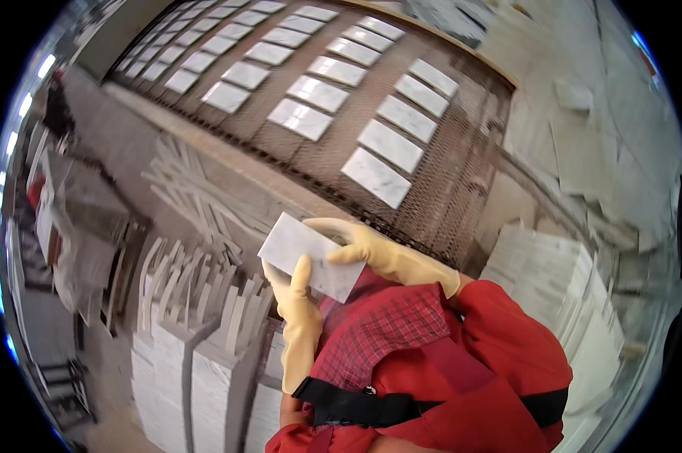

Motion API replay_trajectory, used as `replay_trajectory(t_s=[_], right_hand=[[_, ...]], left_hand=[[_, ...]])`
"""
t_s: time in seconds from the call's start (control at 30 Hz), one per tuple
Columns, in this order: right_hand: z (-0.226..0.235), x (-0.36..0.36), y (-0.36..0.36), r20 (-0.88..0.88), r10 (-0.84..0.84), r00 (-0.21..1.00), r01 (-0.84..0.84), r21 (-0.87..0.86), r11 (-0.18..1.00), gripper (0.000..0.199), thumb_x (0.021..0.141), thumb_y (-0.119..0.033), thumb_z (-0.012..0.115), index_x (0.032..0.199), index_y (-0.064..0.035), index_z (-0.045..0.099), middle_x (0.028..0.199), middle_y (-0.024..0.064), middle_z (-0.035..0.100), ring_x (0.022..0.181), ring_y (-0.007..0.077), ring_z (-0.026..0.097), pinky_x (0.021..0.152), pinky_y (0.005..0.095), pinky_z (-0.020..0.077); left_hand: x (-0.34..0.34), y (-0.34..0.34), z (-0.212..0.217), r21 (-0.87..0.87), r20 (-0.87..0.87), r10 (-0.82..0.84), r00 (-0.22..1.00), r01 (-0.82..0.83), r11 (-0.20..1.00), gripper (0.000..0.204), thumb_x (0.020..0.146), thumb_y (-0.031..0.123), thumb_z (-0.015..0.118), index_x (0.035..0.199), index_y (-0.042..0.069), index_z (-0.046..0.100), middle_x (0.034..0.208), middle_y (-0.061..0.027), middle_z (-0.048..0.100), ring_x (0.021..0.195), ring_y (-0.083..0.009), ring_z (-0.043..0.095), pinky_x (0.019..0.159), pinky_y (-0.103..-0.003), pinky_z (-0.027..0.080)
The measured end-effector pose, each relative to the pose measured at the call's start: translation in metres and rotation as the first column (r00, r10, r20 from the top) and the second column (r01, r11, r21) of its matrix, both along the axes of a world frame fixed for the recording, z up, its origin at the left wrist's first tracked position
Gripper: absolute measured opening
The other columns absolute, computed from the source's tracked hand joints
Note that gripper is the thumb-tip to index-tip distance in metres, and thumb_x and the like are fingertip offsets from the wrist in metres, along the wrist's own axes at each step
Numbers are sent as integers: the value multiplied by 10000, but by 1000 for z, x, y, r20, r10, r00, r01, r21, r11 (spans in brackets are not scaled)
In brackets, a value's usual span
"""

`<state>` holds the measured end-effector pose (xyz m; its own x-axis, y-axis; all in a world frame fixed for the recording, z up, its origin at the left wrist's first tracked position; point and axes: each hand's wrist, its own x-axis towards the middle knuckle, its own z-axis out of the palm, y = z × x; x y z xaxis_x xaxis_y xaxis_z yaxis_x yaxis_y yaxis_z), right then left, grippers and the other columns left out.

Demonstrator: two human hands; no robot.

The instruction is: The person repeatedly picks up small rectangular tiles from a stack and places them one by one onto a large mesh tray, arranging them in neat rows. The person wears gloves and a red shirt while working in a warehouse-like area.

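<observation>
A white marble tile (286,240) with faint grey veins is held tilted in front of my body, between both hands. My left hand (297,306), in a pale yellow rubber glove, grips its near left edge with the thumb lying on the face. On the opposite long edge my right hand (360,245), gloved the same way, is closed with its thumb pressed on the face. Some fingers of both hands are hidden behind the tile. Just beyond lies a brown mesh conveyor belt (446,192) bearing rows of similar glossy tiles; the closest belt tile (376,177) lies apart from my hands.
Stacked white slabs (160,377) stand at the lower left, with upright stone strips (243,313) on top. More loose strips (190,185) lie beside the conveyor frame. Another pale tile stack (541,264) is close on my right. Flat slabs (582,143) cover the far right.
</observation>
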<state>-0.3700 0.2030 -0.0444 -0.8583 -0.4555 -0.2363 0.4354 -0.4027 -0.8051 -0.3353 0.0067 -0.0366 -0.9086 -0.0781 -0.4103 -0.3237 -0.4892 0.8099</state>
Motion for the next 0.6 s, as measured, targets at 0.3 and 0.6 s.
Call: replay_trajectory(t_s=[0.3, 0.6], right_hand=[[10, 47, 133, -43, -270, 962, 269, 331, 905, 1008, 735, -197, 973, 1640, -88, 542, 1584, 145, 596, 1432, 287, 581, 1186, 413, 476], [-2, 81, 245, 64, -313, 948, 236, 521, 820, 955, 759, -164, 960, 1621, -78, 559, 1564, 137, 622, 1446, 266, 571, 1223, 405, 441]], left_hand=[[-43, 102, -22, 119, 225, -527, 820, 513, 850, 891, 945, 319, 896, 1664, 111, 412, 1556, -136, 582, 1418, -290, 554, 1185, -479, 458], [-48, 214, -37, 440, 410, -787, 461, 656, 614, 625, 1087, 311, 719, 1607, 72, 466, 1531, -217, 587, 1357, -436, 611, 1064, -651, 562]])
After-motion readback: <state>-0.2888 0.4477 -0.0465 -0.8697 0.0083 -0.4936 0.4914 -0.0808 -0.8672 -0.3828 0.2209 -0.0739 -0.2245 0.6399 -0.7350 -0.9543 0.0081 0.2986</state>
